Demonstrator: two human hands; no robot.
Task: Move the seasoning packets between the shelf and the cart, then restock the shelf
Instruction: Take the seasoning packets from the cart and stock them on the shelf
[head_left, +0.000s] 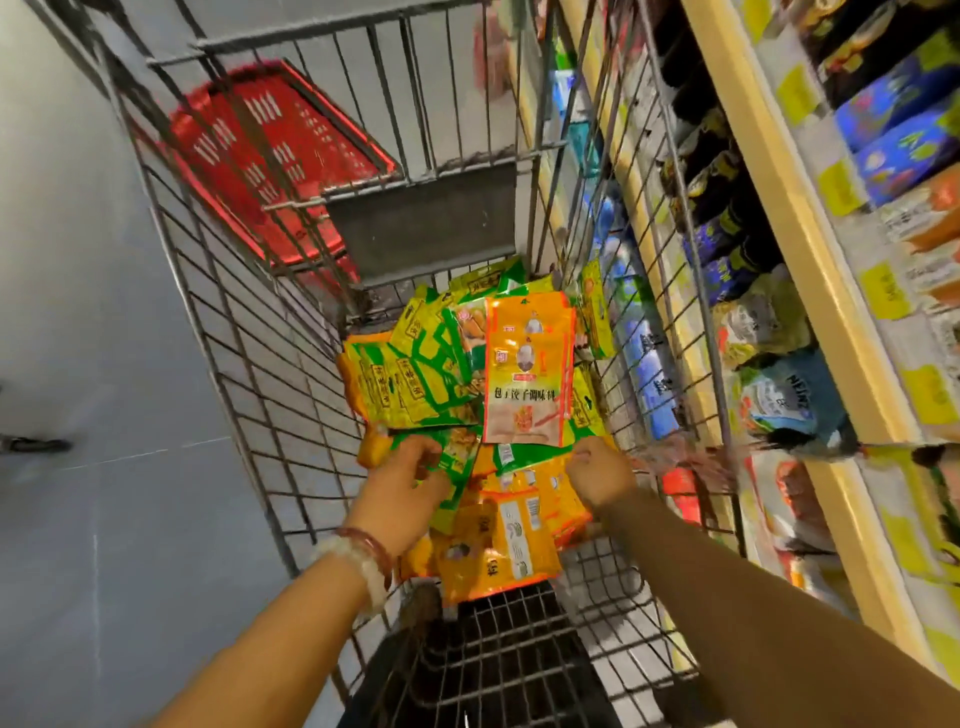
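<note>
Head camera looks down into a wire cart (249, 364) that stands beside a shelf (795, 218) on the right. A heap of seasoning packets (457, 395) fills the bottom of the cart, yellow-green ones toward the far end and orange ones nearer the person. One orange packet (527, 369) lies face up on top of the heap, its printed front clear to read.

The person's left hand (410, 483) reaches in from the lower left and its fingers curl around the edge of a green packet (457, 457) in the pile; bracelets (363, 551) (one reddish, one pale) circle that wrist. The right hand (602, 473) comes in from the lower right, fingers bent down onto the orange packets just below the face-up one, though whether it has actually closed on one cannot be told.

A red basket (270, 150) sits on the floor beyond the cart's left wall, seen through the wires. The shelf holds rows of other packaged goods, blurred, with yellow price tags (883, 291) along its edge.
</note>
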